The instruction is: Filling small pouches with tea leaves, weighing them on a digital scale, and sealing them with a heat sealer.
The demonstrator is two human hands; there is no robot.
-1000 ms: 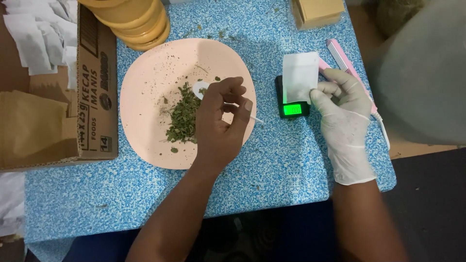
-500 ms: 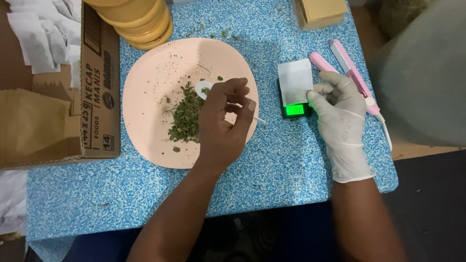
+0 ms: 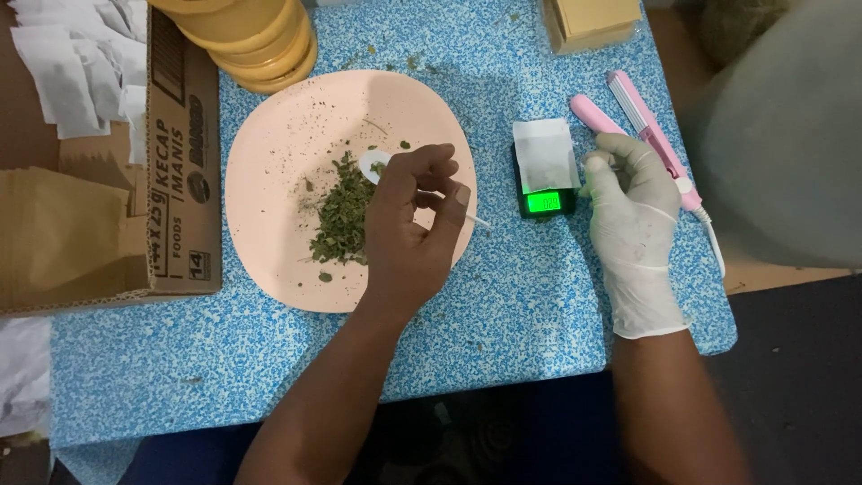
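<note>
My bare left hand (image 3: 409,229) pinches a spoon (image 3: 375,164) over herbs (image 3: 343,216) on the plate (image 3: 269,180), while my gloved right hand (image 3: 628,193), fingers curled and holding nothing, rests beside the scale (image 3: 545,193).

Bare blue tabletop (image 3: 539,296) near edge, cardboard box (image 3: 171,180) blocking left, yellow lids (image 3: 260,45) behind plate (image 3: 269,180)

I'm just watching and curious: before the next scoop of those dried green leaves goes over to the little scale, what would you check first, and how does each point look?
1. Spoon held in left hand: ok.
2. Dried leaves on the pink plate within reach: ok.
3. White pouch lying on the scale: ok.
4. Scale display lit: ok; reading: cannot tell.
5. Gloved right hand steadying the pouch: not ok, it is beside it.
</note>
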